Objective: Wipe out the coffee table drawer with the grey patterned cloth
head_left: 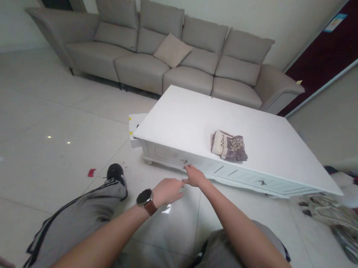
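The drawer (165,153) below the table (180,119)'s front edge looks unopened. The right hand (194,176) meets its knob (186,162), grip unclear; the left hand (168,191) spreads loosely, empty.

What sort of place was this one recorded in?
Most likely a living room in a home: a long grey-brown sofa with a loose cushion stands along the wall, and a low white coffee table with drawers sits in front of it, a folded patterned cloth on top.
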The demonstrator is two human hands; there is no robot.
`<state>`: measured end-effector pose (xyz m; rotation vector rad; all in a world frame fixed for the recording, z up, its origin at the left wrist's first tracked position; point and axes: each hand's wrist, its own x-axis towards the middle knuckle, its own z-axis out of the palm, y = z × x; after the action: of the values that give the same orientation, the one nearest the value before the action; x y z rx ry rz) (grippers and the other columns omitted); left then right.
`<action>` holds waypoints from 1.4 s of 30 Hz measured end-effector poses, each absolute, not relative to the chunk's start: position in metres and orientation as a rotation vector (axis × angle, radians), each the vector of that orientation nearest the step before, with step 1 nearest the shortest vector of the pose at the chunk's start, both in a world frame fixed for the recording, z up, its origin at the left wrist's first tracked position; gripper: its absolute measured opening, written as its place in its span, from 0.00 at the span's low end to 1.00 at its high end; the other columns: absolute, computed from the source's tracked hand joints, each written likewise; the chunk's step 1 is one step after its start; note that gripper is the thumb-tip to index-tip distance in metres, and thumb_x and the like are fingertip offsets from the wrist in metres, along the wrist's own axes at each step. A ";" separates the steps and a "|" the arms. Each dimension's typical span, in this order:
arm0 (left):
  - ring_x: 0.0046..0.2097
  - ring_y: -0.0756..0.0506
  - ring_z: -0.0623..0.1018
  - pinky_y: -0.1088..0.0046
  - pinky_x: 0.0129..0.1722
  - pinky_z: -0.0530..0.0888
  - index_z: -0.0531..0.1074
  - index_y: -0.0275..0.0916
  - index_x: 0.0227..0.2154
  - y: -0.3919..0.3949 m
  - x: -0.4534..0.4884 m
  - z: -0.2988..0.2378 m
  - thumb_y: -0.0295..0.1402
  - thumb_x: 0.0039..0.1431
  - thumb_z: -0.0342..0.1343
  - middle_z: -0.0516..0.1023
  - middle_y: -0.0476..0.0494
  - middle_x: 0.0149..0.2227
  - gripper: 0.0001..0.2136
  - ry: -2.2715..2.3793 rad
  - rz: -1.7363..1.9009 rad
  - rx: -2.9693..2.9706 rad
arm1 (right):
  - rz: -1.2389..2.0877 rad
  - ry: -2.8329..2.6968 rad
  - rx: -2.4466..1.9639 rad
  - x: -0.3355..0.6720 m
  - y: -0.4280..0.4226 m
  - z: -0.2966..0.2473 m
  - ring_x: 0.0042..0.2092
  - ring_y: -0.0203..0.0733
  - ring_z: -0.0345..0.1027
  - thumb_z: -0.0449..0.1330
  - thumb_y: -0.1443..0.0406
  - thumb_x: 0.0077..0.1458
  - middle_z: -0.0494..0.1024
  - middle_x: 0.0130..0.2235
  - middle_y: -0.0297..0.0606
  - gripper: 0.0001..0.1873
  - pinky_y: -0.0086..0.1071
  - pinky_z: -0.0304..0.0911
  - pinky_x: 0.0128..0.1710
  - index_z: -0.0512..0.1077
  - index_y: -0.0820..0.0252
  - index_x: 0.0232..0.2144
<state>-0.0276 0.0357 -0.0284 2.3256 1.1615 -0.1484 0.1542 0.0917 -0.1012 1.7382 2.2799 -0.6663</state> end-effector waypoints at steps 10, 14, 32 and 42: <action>0.47 0.36 0.82 0.62 0.46 0.75 0.79 0.40 0.46 0.039 -0.052 -0.023 0.37 0.63 0.53 0.84 0.37 0.42 0.14 1.186 -0.080 2.356 | -0.716 2.091 1.990 0.139 0.134 -0.144 0.66 0.51 0.60 0.58 0.57 0.62 0.58 0.69 0.54 0.36 0.37 0.58 0.61 0.58 0.63 0.68; 0.47 0.36 0.82 0.61 0.45 0.76 0.79 0.39 0.46 0.042 -0.059 -0.023 0.36 0.63 0.53 0.84 0.36 0.43 0.14 1.205 -0.096 2.353 | -0.677 2.030 2.000 0.133 0.137 -0.148 0.65 0.55 0.62 0.56 0.57 0.62 0.55 0.70 0.57 0.33 0.41 0.62 0.59 0.61 0.65 0.66; 0.50 0.35 0.81 0.59 0.49 0.76 0.77 0.39 0.51 0.046 -0.050 -0.022 0.37 0.65 0.53 0.83 0.35 0.47 0.16 1.208 -0.099 2.364 | -0.670 2.058 1.797 0.133 0.101 -0.145 0.63 0.58 0.66 0.64 0.54 0.54 0.51 0.72 0.59 0.48 0.43 0.64 0.58 0.53 0.65 0.71; 0.54 0.35 0.79 0.59 0.53 0.75 0.75 0.38 0.50 0.053 -0.036 -0.023 0.34 0.63 0.55 0.79 0.35 0.52 0.15 1.217 -0.114 2.362 | -0.750 2.068 1.708 0.126 0.067 -0.133 0.62 0.57 0.67 0.65 0.53 0.53 0.55 0.71 0.57 0.47 0.43 0.64 0.58 0.56 0.62 0.69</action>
<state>-0.0359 0.0527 -0.0229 2.3619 1.2168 -0.1137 0.1259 0.0670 -0.1332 1.7083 2.0678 -0.7504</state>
